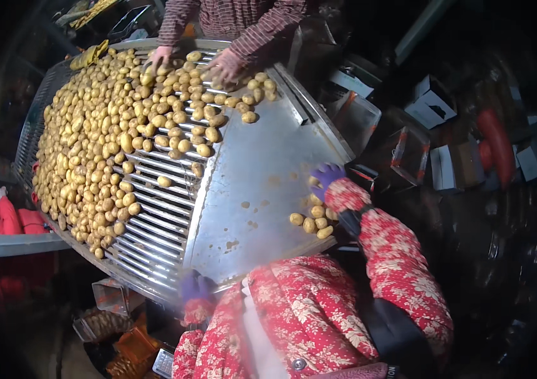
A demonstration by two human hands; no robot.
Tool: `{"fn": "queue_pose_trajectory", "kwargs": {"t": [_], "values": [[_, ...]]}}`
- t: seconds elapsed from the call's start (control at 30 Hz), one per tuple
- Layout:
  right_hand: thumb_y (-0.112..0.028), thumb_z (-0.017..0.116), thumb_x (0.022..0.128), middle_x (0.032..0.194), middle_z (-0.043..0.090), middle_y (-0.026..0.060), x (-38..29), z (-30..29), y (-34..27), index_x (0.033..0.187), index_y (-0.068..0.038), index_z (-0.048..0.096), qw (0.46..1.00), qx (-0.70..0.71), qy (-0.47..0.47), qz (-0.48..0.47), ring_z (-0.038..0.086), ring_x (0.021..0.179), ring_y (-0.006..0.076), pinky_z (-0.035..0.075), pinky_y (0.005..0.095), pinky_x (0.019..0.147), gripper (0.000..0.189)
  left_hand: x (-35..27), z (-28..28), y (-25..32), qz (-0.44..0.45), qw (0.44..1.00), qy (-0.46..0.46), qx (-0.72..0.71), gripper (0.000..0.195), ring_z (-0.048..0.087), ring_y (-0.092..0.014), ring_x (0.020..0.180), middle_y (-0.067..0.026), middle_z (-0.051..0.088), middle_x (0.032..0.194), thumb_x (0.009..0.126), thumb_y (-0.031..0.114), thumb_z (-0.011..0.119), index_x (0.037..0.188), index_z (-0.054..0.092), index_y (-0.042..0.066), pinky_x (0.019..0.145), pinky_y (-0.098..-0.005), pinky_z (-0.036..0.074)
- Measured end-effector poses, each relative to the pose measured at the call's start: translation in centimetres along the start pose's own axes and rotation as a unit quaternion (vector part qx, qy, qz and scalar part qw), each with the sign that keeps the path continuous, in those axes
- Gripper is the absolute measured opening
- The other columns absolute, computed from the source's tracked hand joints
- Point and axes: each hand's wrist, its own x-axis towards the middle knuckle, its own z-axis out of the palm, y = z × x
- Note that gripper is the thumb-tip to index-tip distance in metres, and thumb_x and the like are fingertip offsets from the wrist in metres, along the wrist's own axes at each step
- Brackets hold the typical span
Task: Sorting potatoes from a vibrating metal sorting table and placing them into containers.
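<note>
My right hand [327, 178], in a purple glove, reaches across the right side of a smooth metal plate [259, 161]. A potato [314, 182] shows between its fingers and thumb; whether it is gripped is unclear. Several loose potatoes [316, 212] lie just below that hand, by the plate's corner. My left hand [196, 285], also in a purple glove, rests at the table's near edge where plate and slatted metal rack [159, 203] meet. It is blurred, and its fingers are hard to make out. A large heap of potatoes [93, 137] covers much of the rack.
Across the table, a co-worker's two bare hands [225, 67] touch potatoes. A raised metal rail [315, 113] borders the plate's right side. Transparent crates [356, 118] and white boxes [431, 102] stand beyond it. A yellow glove [89, 55] lies at the far rim.
</note>
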Motion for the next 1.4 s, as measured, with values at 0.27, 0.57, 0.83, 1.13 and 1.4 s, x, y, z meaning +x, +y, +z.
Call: {"fn": "queue_pose_trajectory", "kwargs": {"t": [0.27, 0.57, 0.83, 1.13, 1.4], "values": [[-0.044, 0.070, 0.072, 0.129, 0.053, 0.0132, -5.4, -1.6, -10.5, 0.111, -0.017, 0.062, 0.990, 0.001, -0.074, -0.121, 0.044, 0.125, 0.0371, 0.032, 0.0592, 0.105, 0.048, -0.2, -2.9, 3.2, 0.121, 0.981, -0.076, 0.134, 0.034, 0.053, -0.041, 0.109, -0.0242, 0.056, 0.115, 0.093, 0.021, 0.059, 0.120, 0.061, 0.000, 0.096, -0.0471, 0.044], [-0.039, 0.064, 0.075, 0.106, 0.059, 0.0048, -9.9, 4.0, -0.9, 0.086, -0.018, 0.066, 0.988, -0.058, 0.088, -0.109, 0.045, 0.120, 0.0303, 0.026, 0.0608, 0.106, 0.024, 0.3, -1.9, 1.3, 0.106, 0.975, -0.113, 0.158, 0.040, 0.052, -0.044, 0.114, -0.0270, 0.054, 0.122, 0.093, 0.024, 0.059, 0.127, 0.059, 0.004, 0.100, -0.0484, 0.043], [-0.039, 0.066, 0.081, 0.115, 0.061, 0.0104, -6.4, 2.5, -1.3, 0.101, -0.015, 0.068, 0.981, 0.013, 0.049, -0.188, 0.053, 0.115, 0.0325, 0.039, 0.0532, 0.100, 0.032, 1.5, 0.3, -3.7, -0.006, 0.991, -0.082, 0.109, 0.041, 0.056, -0.042, 0.106, -0.0243, 0.056, 0.115, 0.089, 0.023, 0.064, 0.125, 0.060, 0.005, 0.094, -0.0449, 0.047], [-0.032, 0.052, 0.098, 0.102, 0.065, 0.0276, 18.3, -8.1, -0.8, 0.120, -0.002, 0.060, 0.985, 0.015, 0.152, 0.086, 0.066, 0.091, 0.0420, 0.054, 0.0498, 0.080, 0.038, 0.9, -0.7, -1.6, -0.018, 0.994, -0.053, 0.094, 0.039, 0.056, -0.044, 0.114, -0.0253, 0.058, 0.119, 0.090, 0.024, 0.063, 0.126, 0.062, 0.008, 0.098, -0.0470, 0.047], [-0.047, 0.058, 0.089, 0.113, 0.064, 0.0248, 11.9, -5.0, -0.4, 0.122, -0.004, 0.059, 0.977, 0.109, -0.132, 0.125, 0.064, 0.104, 0.0412, 0.050, 0.0493, 0.089, 0.054, 1.7, -3.7, 3.1, -0.062, 0.995, -0.033, 0.064, 0.031, 0.061, -0.038, 0.093, -0.0201, 0.062, 0.091, 0.088, 0.031, 0.042, 0.089, 0.060, 0.006, 0.084, -0.0487, 0.047]]}}
